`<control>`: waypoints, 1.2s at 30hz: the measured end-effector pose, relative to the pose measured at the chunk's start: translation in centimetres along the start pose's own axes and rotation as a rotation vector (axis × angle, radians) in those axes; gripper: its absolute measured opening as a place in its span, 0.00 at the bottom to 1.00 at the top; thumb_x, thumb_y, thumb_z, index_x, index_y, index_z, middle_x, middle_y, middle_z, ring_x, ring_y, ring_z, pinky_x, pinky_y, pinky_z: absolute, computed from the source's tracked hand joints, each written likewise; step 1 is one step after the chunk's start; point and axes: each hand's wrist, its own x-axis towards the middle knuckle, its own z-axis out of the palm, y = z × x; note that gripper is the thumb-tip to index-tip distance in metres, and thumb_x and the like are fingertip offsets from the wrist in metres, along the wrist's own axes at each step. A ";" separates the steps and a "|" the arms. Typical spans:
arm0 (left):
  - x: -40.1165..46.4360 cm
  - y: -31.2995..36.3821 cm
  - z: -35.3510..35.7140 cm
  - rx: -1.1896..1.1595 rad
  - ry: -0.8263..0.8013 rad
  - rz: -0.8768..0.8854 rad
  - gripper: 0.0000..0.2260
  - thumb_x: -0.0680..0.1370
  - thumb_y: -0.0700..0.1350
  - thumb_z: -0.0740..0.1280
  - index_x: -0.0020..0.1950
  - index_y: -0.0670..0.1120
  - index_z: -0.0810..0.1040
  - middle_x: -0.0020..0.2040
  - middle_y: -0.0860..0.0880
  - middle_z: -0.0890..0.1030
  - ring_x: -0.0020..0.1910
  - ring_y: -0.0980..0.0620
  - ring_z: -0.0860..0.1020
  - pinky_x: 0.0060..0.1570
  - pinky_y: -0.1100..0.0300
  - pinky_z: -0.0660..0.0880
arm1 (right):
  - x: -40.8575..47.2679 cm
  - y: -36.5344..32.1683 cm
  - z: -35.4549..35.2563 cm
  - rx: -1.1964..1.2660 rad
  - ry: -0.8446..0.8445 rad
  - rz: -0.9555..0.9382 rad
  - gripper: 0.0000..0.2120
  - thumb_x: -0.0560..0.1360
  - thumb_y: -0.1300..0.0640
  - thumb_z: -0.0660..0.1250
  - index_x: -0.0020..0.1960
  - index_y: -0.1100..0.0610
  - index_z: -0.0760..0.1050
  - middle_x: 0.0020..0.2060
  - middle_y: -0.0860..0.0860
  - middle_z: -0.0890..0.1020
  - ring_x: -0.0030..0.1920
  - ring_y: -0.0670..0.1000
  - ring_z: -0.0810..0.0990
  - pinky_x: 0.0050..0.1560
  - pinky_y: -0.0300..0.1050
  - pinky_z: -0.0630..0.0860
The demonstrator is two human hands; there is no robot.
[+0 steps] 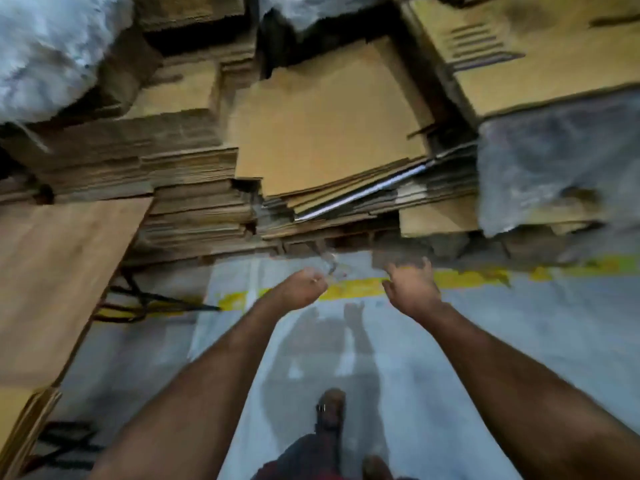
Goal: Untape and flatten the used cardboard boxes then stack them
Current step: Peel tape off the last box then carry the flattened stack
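Observation:
Tall stacks of flattened cardboard boxes (322,119) rise ahead of me, with a loose top sheet lying askew. Both my arms reach forward over the floor in front of the stacks. My left hand (304,287) is curled into a fist and seems to pinch a scrap of clear tape (329,266) that sticks out from its fingers; blur hides the detail. My right hand (412,289) hovers a short way to the right with its fingers loosely bent upward, holding nothing that I can see. Neither hand touches the cardboard.
A large cardboard sheet (59,278) leans at the left. Plastic-wrapped bundles sit at the right (554,161) and top left (45,46). A yellow floor line (467,277) runs below the stacks. Black straps (145,303) lie on the floor at left. My feet (330,410) stand below.

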 end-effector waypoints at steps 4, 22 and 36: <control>5.9 4.9 4.4 0.200 -0.354 0.084 0.11 0.83 0.46 0.58 0.43 0.43 0.71 0.39 0.43 0.69 0.36 0.50 0.68 0.27 0.67 0.63 | -3.4 7.2 4.0 0.081 -0.071 0.202 0.16 0.81 0.48 0.56 0.64 0.51 0.74 0.61 0.53 0.79 0.64 0.56 0.75 0.68 0.53 0.61; 2.7 19.6 34.2 0.835 -1.167 0.796 0.12 0.82 0.48 0.60 0.40 0.45 0.71 0.45 0.42 0.79 0.46 0.45 0.77 0.45 0.56 0.71 | -31.4 8.1 16.1 0.687 -0.148 1.515 0.21 0.81 0.47 0.58 0.72 0.50 0.68 0.66 0.53 0.75 0.66 0.56 0.72 0.70 0.53 0.63; -24.0 4.1 50.4 1.163 -1.488 1.010 0.12 0.82 0.50 0.58 0.57 0.45 0.76 0.55 0.45 0.80 0.56 0.44 0.77 0.55 0.55 0.73 | -51.2 -12.2 26.1 0.835 0.059 2.207 0.18 0.80 0.51 0.59 0.67 0.56 0.71 0.64 0.57 0.74 0.63 0.59 0.72 0.61 0.54 0.70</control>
